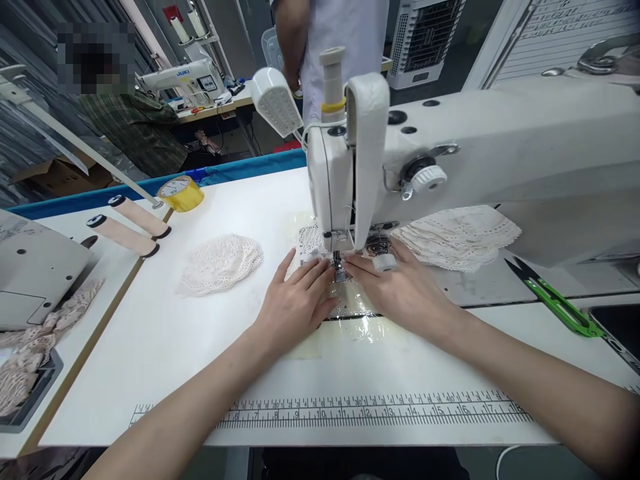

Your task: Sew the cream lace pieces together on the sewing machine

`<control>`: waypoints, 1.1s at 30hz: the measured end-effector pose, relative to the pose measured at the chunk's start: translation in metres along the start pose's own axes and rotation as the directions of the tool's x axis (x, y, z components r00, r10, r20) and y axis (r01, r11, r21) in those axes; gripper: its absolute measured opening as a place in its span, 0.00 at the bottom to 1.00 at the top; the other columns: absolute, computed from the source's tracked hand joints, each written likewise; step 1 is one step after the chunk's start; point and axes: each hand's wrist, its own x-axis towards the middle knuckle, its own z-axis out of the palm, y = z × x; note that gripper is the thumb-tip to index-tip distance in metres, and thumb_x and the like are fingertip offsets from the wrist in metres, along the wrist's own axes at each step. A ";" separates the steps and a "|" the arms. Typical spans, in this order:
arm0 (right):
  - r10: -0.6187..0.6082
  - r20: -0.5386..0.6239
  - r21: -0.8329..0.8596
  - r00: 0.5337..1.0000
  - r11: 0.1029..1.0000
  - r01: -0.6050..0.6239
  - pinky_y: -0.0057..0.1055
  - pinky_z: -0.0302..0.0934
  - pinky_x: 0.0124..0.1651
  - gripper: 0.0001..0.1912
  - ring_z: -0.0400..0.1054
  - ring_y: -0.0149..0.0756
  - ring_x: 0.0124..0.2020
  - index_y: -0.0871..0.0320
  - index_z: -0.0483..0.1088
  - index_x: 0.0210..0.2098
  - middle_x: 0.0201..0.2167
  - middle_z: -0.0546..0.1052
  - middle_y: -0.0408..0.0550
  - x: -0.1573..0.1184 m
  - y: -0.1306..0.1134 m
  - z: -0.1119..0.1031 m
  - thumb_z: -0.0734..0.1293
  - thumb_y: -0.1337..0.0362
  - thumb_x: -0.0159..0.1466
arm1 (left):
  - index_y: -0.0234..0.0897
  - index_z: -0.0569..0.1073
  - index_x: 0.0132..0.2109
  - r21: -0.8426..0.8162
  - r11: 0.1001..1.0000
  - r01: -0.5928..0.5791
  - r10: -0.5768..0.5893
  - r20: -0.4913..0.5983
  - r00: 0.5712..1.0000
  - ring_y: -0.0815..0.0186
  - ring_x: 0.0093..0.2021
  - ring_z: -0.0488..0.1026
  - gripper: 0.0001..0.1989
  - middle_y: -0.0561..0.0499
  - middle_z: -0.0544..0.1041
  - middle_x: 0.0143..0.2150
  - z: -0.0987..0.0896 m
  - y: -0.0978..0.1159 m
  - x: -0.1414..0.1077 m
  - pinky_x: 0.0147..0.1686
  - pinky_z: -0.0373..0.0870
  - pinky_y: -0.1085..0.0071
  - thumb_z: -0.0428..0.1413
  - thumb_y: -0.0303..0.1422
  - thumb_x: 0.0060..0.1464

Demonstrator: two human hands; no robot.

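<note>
Lace piece [309, 239] lies at centre frame by the presser foot [341, 272] of the white sewing machine [460, 143], partly hidden. Of the hands, the left hand [295, 297] rests flat at its near edge, fingers extended, unclenched; the right hand [403, 287] is beside the foot, grip undeterminable. Lace stack [457, 237]: right of centre. Lace bundle [223, 263]: left of centre, on the bench [175, 360].

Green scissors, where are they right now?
In the head view, the green scissors lie on the right side, right of the person's right hand and the stacked lace pieces.
</note>
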 end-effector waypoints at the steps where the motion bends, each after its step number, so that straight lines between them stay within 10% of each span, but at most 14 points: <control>1: -0.001 -0.014 0.012 1.000 1.000 0.001 0.52 0.52 0.64 0.18 0.73 0.43 0.43 0.60 0.77 0.43 0.41 0.81 0.53 0.000 0.001 0.000 0.58 0.77 0.63 | 0.32 0.70 0.57 -0.003 1.000 0.018 -0.018 0.002 1.000 0.59 0.59 0.71 0.18 0.44 0.76 0.56 0.000 -0.003 0.002 0.66 0.56 0.49 0.50 0.36 0.64; 8: 0.000 -0.138 0.061 0.990 0.998 0.009 0.51 0.58 0.59 0.21 0.72 0.41 0.43 0.62 0.76 0.45 0.41 0.81 0.52 -0.002 0.000 -0.003 0.56 0.80 0.61 | 0.36 0.69 0.57 0.096 0.992 0.079 -0.088 0.089 0.992 0.58 0.56 0.72 0.18 0.44 0.75 0.57 -0.004 -0.016 0.005 0.59 0.62 0.54 0.48 0.39 0.66; 13: -0.009 -0.255 0.066 0.967 0.997 0.027 0.38 0.62 0.52 0.18 0.72 0.34 0.35 0.58 0.76 0.39 0.39 0.81 0.44 -0.003 -0.011 -0.011 0.58 0.80 0.63 | 0.36 0.76 0.42 0.225 0.974 0.024 0.009 -0.141 0.990 0.67 0.22 0.71 0.10 0.55 0.76 0.23 -0.017 -0.009 0.001 0.37 0.65 0.63 0.53 0.36 0.63; 19: 0.012 -0.213 0.236 0.977 0.971 0.039 0.34 0.66 0.43 0.16 0.73 0.40 0.44 0.65 0.74 0.43 0.43 0.79 0.54 -0.007 -0.023 -0.006 0.59 0.81 0.62 | 0.35 0.73 0.50 -0.043 0.995 -0.093 0.091 -0.049 0.995 0.63 0.50 0.75 0.12 0.45 0.78 0.51 -0.010 -0.013 0.005 0.47 0.72 0.65 0.50 0.25 0.62; 26: 0.072 -0.129 0.174 0.989 0.984 -0.049 0.34 0.62 0.37 0.13 0.70 0.35 0.31 0.61 0.75 0.37 0.41 0.80 0.51 -0.007 -0.014 0.002 0.59 0.77 0.64 | 0.34 0.71 0.54 -0.062 0.995 -0.083 0.084 0.013 0.996 0.63 0.48 0.76 0.14 0.46 0.79 0.49 -0.003 -0.003 0.003 0.55 0.70 0.60 0.50 0.30 0.64; 33: 0.090 -0.079 0.116 0.993 0.990 -0.081 0.38 0.61 0.47 0.11 0.72 0.40 0.38 0.63 0.75 0.40 0.40 0.80 0.52 -0.005 -0.011 0.001 0.61 0.73 0.65 | 0.35 0.71 0.57 0.062 0.994 -0.093 0.087 0.092 0.992 0.57 0.54 0.72 0.20 0.43 0.77 0.51 0.000 0.000 0.001 0.60 0.63 0.54 0.49 0.41 0.64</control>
